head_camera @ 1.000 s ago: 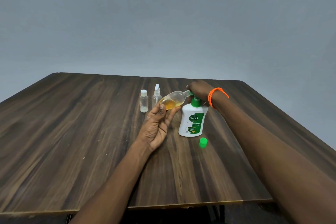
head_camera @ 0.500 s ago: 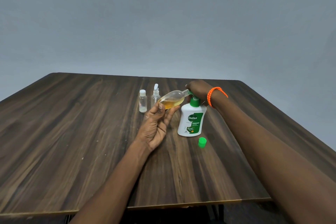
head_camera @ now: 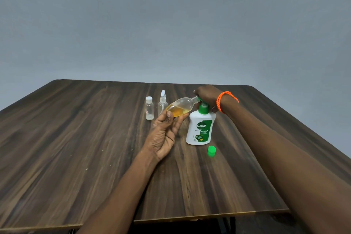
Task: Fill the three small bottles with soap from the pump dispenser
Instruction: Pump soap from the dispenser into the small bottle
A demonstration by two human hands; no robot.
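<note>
The left hand (head_camera: 163, 135) pinches the tilted bottle (head_camera: 178, 108), neck at the nozzle; the right hand (head_camera: 206, 95) presses the dispenser (head_camera: 200, 128) pump — first fill underway. Next, judged: keep pumping, neck aligned.

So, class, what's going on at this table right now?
A person is filling a small clear bottle with amber soap. The left hand grips the bottle, tilted on its side, its mouth at the spout of the Dettol pump dispenser, while the right hand rests on the pump head. The bottle looks partly filled. Its green cap lies on the table. A capped bottle and a spray bottle stand behind, seemingly without amber soap.
</note>
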